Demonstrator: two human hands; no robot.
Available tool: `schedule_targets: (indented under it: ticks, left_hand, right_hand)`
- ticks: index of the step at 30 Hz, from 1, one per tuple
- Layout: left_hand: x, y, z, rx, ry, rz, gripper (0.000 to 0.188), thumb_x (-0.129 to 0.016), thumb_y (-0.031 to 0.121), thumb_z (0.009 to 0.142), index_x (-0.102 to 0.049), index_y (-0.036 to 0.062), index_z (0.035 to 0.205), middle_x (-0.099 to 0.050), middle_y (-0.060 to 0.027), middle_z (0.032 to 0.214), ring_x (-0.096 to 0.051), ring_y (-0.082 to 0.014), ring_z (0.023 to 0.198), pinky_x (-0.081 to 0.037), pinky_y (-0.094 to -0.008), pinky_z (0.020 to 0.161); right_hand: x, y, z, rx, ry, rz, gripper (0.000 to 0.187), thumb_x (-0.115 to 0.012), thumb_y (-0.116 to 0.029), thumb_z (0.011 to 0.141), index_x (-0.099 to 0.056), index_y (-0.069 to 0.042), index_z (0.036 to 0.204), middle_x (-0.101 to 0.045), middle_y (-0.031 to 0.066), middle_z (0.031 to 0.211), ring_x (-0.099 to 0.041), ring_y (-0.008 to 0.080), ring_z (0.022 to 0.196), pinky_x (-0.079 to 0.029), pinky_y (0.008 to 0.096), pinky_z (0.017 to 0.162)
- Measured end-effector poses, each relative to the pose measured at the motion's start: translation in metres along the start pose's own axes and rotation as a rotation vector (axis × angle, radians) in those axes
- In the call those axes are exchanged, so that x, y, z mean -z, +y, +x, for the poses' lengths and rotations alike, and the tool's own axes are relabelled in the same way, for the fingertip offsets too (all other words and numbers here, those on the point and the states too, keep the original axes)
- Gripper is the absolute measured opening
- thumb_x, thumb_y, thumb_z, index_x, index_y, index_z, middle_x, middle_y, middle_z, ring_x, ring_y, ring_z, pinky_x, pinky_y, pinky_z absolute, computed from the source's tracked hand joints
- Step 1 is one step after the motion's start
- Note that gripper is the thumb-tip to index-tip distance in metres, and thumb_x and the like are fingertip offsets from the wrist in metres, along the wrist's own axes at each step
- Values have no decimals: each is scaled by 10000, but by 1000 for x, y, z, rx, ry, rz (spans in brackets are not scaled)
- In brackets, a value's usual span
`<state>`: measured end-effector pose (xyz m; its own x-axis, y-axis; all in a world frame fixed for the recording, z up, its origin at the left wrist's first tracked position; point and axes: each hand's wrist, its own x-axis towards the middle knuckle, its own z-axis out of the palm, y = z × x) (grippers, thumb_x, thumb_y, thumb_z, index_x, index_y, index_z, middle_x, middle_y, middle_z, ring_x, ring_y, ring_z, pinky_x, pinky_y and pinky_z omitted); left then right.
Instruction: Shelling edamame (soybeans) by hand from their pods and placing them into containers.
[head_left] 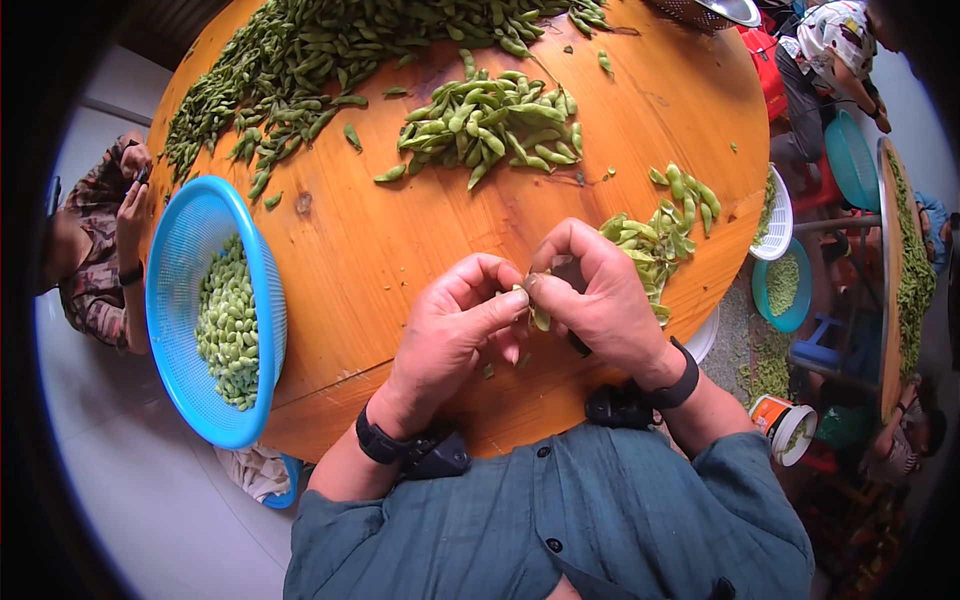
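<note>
Over the near edge of the round wooden table [370, 250], my left hand [450, 325] and my right hand [600, 300] meet, fingertips pinched together. Between them is a green soybean pod [541, 318], mostly covered by the fingers. A pile of flattened, split pods [645, 245] lies just beyond my right hand, with a few plump pods at its far side. Farther off, in front of me, sits a small heap of full pods [490, 125]. To my left, a blue plastic basket [265, 300] holds shelled green beans [225, 330].
A large heap of pods [300, 65] covers the table's far left. Beyond the left edge sits a person [100, 240]. On the right are a white basket [780, 215], a teal basin [783, 285] of beans, a white bucket [795, 435] and another pod-covered table [888, 290].
</note>
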<state>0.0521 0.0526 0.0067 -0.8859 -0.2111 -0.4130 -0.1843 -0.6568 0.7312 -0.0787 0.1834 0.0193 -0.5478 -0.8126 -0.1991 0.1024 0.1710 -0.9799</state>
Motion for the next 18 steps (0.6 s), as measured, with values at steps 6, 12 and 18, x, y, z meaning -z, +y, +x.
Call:
schedule_targets:
  ticks: [6,12,18]
  left_hand:
    - [12,17,9,-51,-11,-215,129,-538,136,1000,-564,20,1050,-643,-105,947,-642,-144,730,-549,-236,568]
    - [20,35,29,-114,43,-2,189,-559,204,1011,-580,27,1074,-632,-61,943,-630,-111,727,-522,-206,548]
    - [-13,21,9,95,-115,378,277,-678,183,938,-585,72,1174,-600,27,865,-524,-26,657,-447,-186,578]
  right_hand:
    - [17,-7,-7,359,-7,-498,100,-622,-8,800,-560,5,877,-576,153,713,-620,295,647,-493,354,606]
    - [30,-7,-14,353,7,-592,89,-635,24,788,-562,5,836,-601,162,739,-619,320,659,-494,368,605]
    - [26,-10,-15,102,64,-191,69,-655,-19,844,-604,0,887,-589,44,722,-582,99,657,-477,266,601]
